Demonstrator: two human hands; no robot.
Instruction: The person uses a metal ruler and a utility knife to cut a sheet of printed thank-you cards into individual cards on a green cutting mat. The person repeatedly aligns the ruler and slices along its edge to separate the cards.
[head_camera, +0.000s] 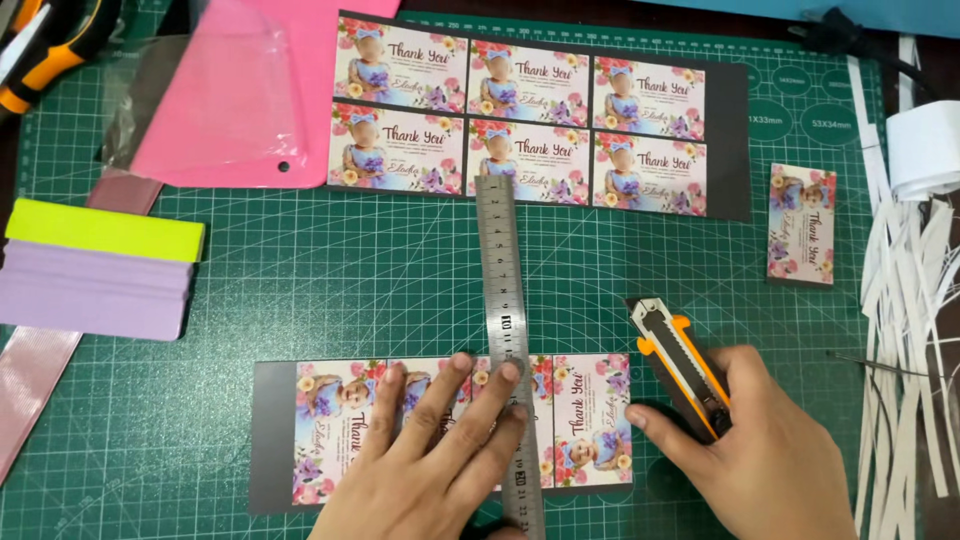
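On green mat (300, 290), left hand (430, 470) pins ruler (505, 300).

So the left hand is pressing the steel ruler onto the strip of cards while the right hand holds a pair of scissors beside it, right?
Not quite. The head view shows the right hand holding an orange utility knife, not scissors. The left hand does press the steel ruler onto the strip of cards.

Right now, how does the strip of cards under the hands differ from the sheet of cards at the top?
The strip holds one row of cards turned sideways, pinned under a steel ruler; the sheet holds two rows of three, upright and untouched. Both show the same floral print on dark backing.
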